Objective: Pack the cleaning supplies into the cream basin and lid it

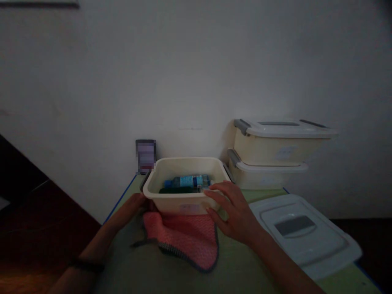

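Observation:
A cream storage box (176,207) stands lidless in front of me. Inside it lies a water bottle (188,181) with a blue cap and label, beside a dark green item (176,190) I cannot make out. My left hand (134,207) is at the box's front left corner, its fingers mostly hidden. Over the front right corner reaches my right hand (234,210), fingers apart, the fingertips near the rim and the thumb by the front wall. A pink cloth (190,241) with a dark border lies before the box, its far edge against or under it.
Two lidded boxes, an upper one (275,149) and a lower one (260,177), are stacked at the back right. A loose white lid (306,249) with a grey panel lies on the green tabletop (239,265). A small dark-framed device (146,156) leans by the wall (190,81).

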A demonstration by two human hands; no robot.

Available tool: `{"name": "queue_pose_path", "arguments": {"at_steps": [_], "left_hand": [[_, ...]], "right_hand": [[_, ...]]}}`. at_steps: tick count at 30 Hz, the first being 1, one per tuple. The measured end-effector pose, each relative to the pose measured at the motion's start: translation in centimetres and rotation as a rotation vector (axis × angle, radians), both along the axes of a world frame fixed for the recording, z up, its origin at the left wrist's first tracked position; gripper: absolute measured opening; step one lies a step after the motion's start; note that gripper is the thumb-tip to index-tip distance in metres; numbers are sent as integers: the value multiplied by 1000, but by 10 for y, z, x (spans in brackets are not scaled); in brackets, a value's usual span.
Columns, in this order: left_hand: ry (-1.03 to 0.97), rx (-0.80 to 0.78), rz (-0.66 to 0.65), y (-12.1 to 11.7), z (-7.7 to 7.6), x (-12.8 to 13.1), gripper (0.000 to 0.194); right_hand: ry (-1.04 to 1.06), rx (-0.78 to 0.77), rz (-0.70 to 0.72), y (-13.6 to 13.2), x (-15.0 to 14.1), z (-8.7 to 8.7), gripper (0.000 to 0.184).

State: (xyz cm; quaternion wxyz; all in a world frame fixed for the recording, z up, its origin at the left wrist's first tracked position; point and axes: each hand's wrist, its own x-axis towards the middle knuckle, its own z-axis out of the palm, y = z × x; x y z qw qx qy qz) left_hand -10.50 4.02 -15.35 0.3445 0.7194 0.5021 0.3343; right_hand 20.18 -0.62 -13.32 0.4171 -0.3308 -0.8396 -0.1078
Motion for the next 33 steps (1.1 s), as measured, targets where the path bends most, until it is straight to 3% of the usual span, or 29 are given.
{"name": "queue_pose_path", "arguments": {"at_steps": [3,6,9,14,21,27,30,33], "left_hand": [[40,-183,-268,-3,10,-7,40],[131,-260,-439,-11,23,-5,23],[192,-253,-530,-20,31,4,31],[197,-278,-462,-26,31,15,18],[128,-181,-370,-23,23,16,36],[85,-275,-441,-29,26,26,27],[109,-224,-470,-31,26,34,34],[111,-173,-477,-32,25,39,26]], "right_hand": [[16,26,120,-10,-8,5,35],[-20,-8,306,-23,-23,6,31],[-126,-103,379,-31,-35,0,30],[-202,-115,273,-25,-34,-12,10],[-180,-166,302,-26,-32,-7,26],[-165,-137,239,-20,-30,-14,21],[-163,-162,232,-19,-29,-15,21],[-185,-224,198,-21,-29,-12,24]]}}
